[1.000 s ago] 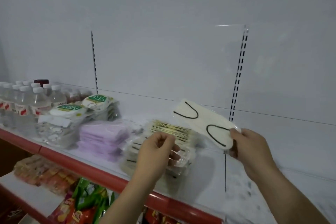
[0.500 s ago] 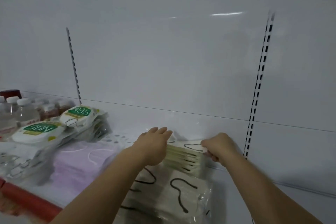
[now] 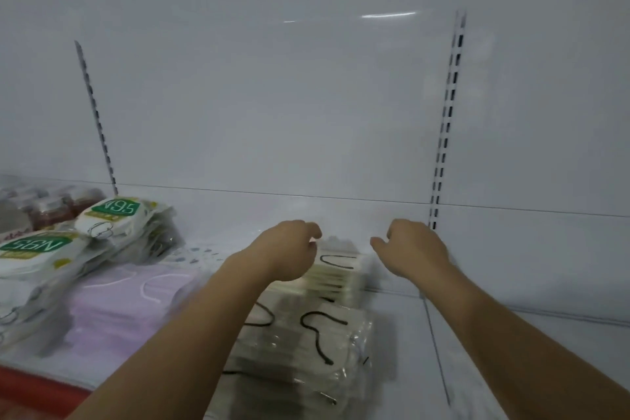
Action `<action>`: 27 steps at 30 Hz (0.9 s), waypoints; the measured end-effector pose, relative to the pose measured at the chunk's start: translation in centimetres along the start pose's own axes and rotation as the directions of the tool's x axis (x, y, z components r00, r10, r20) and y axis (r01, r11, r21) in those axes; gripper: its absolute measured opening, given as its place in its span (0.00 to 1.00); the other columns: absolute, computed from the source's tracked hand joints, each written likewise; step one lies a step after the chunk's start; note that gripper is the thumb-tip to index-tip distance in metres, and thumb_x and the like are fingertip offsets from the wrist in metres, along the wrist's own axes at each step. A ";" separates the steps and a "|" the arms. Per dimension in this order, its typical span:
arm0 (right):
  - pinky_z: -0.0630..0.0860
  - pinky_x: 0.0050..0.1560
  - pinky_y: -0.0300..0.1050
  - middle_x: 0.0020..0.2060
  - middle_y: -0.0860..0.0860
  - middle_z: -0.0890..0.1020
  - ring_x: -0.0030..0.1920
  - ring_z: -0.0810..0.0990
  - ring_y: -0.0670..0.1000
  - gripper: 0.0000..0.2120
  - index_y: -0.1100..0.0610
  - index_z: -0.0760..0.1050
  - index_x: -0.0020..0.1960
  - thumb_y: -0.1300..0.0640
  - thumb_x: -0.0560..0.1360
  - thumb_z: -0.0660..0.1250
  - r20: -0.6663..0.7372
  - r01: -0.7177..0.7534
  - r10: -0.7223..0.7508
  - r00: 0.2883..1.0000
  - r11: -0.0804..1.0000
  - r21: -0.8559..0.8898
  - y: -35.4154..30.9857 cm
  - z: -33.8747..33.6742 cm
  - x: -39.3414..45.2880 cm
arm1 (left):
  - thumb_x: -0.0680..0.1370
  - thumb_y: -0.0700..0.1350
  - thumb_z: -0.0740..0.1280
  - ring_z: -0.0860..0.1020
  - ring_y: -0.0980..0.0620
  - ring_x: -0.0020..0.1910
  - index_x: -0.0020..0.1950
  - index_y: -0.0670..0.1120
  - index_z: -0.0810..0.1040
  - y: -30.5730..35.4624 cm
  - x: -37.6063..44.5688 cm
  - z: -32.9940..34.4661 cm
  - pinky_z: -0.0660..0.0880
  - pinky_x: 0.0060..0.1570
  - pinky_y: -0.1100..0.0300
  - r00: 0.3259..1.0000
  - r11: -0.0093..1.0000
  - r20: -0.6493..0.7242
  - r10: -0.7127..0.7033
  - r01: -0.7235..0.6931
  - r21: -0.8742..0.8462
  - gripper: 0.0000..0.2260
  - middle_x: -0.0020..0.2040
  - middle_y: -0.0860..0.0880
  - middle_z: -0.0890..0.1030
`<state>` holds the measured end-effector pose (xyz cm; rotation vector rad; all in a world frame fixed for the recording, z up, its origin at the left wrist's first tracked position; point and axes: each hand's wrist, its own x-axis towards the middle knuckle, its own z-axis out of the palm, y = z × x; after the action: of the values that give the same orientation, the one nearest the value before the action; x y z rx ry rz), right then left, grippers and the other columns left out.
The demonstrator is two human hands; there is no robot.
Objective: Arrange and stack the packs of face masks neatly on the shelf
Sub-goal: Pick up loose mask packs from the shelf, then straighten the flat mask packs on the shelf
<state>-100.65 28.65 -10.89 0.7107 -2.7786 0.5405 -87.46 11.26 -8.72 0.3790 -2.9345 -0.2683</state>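
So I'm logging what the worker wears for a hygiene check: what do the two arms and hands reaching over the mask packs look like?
The left hand and right hand are bare: no gloves, and no rings, watch or wristbands show. Both forearms are uncovered right to the bottom edge of the picture, with no sleeve in view. Nails are too blurred to judge.

Shelf count: two N95 mask packs (image 3: 117, 215), (image 3: 30, 247); one pink mask stack (image 3: 136, 297); two cream black-loop mask stacks (image 3: 335, 271), (image 3: 306, 344); two hands (image 3: 289, 249), (image 3: 414, 245).
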 end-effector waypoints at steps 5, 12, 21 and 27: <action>0.75 0.39 0.45 0.38 0.48 0.82 0.40 0.79 0.51 0.11 0.53 0.78 0.42 0.50 0.79 0.62 -0.155 0.054 -0.039 0.987 0.995 0.089 4.9 -4.5 -4.9 | 0.82 0.47 0.60 0.79 0.53 0.48 0.55 0.49 0.82 8.8 -2.3 0.3 0.76 0.48 0.59 0.974 0.917 -0.186 0.127 -0.186 -0.353 0.11 0.49 0.54 0.83; 0.78 0.45 0.45 0.38 0.46 0.83 0.41 0.80 0.47 0.10 0.52 0.81 0.47 0.48 0.79 0.64 -0.228 -0.012 0.051 0.972 0.986 0.169 15.7 -10.0 -13.0 | 0.80 0.53 0.64 0.82 0.52 0.47 0.49 0.49 0.80 19.8 -5.4 5.2 0.80 0.51 0.52 0.977 0.860 -0.107 0.186 -0.215 -0.463 0.09 0.45 0.54 0.83; 0.70 0.52 0.44 0.64 0.52 0.77 0.57 0.78 0.53 0.26 0.52 0.70 0.69 0.37 0.78 0.62 0.022 -0.380 0.379 0.925 0.920 0.097 32.8 -14.3 -21.1 | 0.72 0.77 0.56 0.79 0.46 0.62 0.73 0.43 0.71 22.1 -6.6 11.5 0.75 0.63 0.51 0.932 0.984 0.330 -0.152 0.113 0.137 0.44 0.69 0.45 0.77; 0.60 0.73 0.53 0.78 0.56 0.62 0.76 0.64 0.58 0.43 0.56 0.55 0.80 0.27 0.76 0.52 0.275 -0.565 0.537 0.798 0.825 0.030 43.4 -13.2 -22.6 | 0.71 0.76 0.61 0.81 0.47 0.39 0.49 0.42 0.79 25.0 -6.5 12.8 0.78 0.42 0.58 0.884 0.956 0.370 -0.287 0.287 0.056 0.36 0.42 0.45 0.83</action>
<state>-101.32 78.72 -18.43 -0.0550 -3.2193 0.7557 -89.59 38.74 -17.12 0.8561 -3.2409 -0.4231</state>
